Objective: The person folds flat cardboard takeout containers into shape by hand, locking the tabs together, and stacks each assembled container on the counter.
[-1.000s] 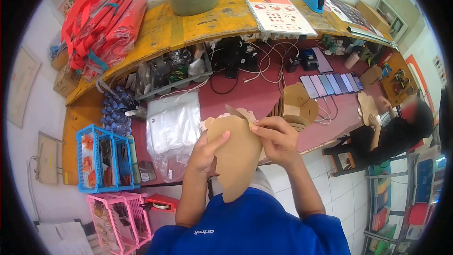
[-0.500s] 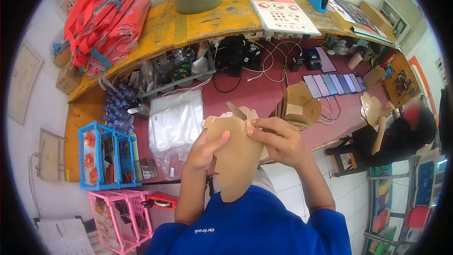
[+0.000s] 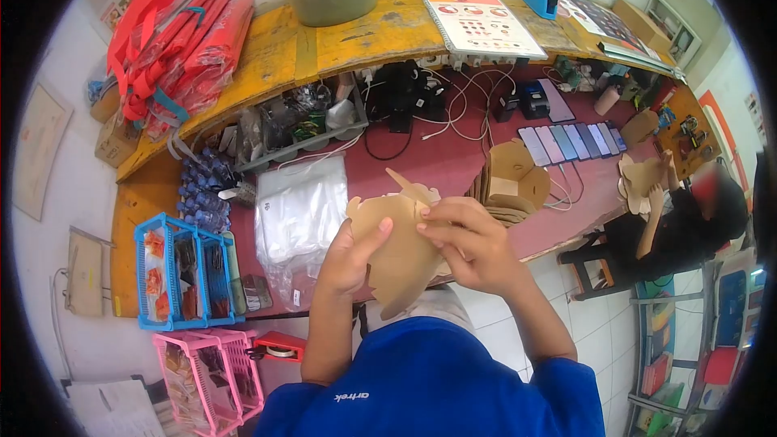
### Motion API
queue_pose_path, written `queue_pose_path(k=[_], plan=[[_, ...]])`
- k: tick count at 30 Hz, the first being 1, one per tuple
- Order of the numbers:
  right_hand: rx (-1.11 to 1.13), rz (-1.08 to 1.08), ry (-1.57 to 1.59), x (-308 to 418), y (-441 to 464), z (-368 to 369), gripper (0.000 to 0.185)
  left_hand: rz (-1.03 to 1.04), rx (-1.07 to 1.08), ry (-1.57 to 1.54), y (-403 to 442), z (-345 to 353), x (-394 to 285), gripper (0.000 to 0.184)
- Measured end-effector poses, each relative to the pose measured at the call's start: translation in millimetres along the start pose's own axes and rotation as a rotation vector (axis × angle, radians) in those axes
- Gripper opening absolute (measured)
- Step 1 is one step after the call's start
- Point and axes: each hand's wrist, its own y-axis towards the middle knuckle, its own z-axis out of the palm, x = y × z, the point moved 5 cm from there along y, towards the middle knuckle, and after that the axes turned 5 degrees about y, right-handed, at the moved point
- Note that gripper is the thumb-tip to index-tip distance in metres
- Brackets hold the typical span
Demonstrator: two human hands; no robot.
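A brown cardboard box blank [image 3: 396,255] with scalloped edges is held up in front of my blue shirt, tilted and partly folded. My left hand [image 3: 350,257] grips its left side, thumb flat on the near face and fingers hidden behind. On the right, the fingers of my right hand [image 3: 469,244] pinch the upper right edge, close to a narrow flap [image 3: 407,184] that sticks up. Beyond my right hand, a stack of folded cardboard boxes [image 3: 510,182] stands on the red tabletop. A pile of clear plastic bags [image 3: 301,210] lies to the left of the blank.
Blue baskets [image 3: 167,271] and pink baskets [image 3: 198,372] stand at the left. Several phones [image 3: 572,143] lie in a row, with loose cables [image 3: 457,105] behind. A yellow shelf [image 3: 348,32] spans the back. At the right, a seated person [image 3: 676,218] holds another cardboard piece [image 3: 639,182].
The blank has tipped, so its lower end sits higher and its flap stands out more. My right hand has shifted slightly left. The other person's hand has moved up on their piece.
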Motion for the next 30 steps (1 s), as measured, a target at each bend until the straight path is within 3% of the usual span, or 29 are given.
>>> queue_pose_path(k=[1, 3, 7, 9, 16, 23, 25, 30], plan=[[-0.001, 0.001, 0.000, 2, -1, 2, 0.028, 0.026, 0.010, 0.029, 0, 1, -1, 0.036], [-0.104, 0.261, 0.221, -10, -4, 2, 0.021, 0.030, 0.004, 0.023, 1, 2, -2, 0.035], [-0.098, 0.389, 0.280, -18, -7, 6, 0.020, 0.048, 0.021, 0.096, 1, 2, -5, 0.036], [-0.254, 0.557, 0.460, -24, -8, 10, 0.021, 0.055, 0.004, 0.133, 0, 3, -6, 0.036], [-0.031, 0.668, 0.442, -48, -16, 12, 0.025, 0.078, 0.023, 0.186, 2, -1, -3, 0.035], [-0.038, 0.637, 0.243, -37, -9, 15, 0.022, 0.086, 0.012, 0.310, -1, 3, -5, 0.033], [-0.118, 0.640, 0.461, -44, -11, 17, 0.019, 0.066, 0.002, 0.210, 2, -1, -3, 0.034], [-0.175, 0.657, 0.502, -50, -16, 19, 0.012, 0.089, -0.010, 0.211, 4, 1, 1, 0.034]])
